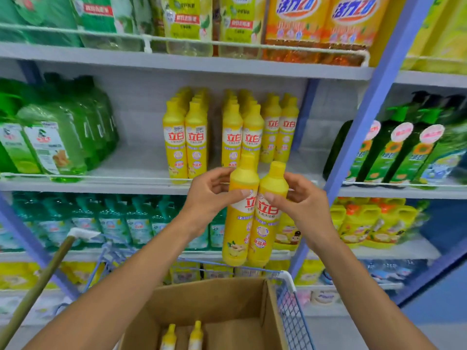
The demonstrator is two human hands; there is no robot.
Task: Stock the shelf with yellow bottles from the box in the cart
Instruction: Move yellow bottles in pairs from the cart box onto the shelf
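Note:
I hold two yellow bottles upright side by side, in the air in front of the shelf. My left hand [211,195] grips the left bottle [238,218] near its shoulder. My right hand [300,200] grips the right bottle [267,218] the same way. Rows of the same yellow bottles [227,137] stand on the middle shelf [141,183] just behind my hands. Below, the open cardboard box [214,299] sits in the cart [290,306], and two more yellow bottle tops [183,335] show inside it.
Green bottles [58,137] fill the left of the middle shelf, with bare shelf between them and the yellow rows. A blue upright post [374,102] divides this bay from dark green bottles [394,152] on the right. A wooden pole [38,291] leans at the lower left.

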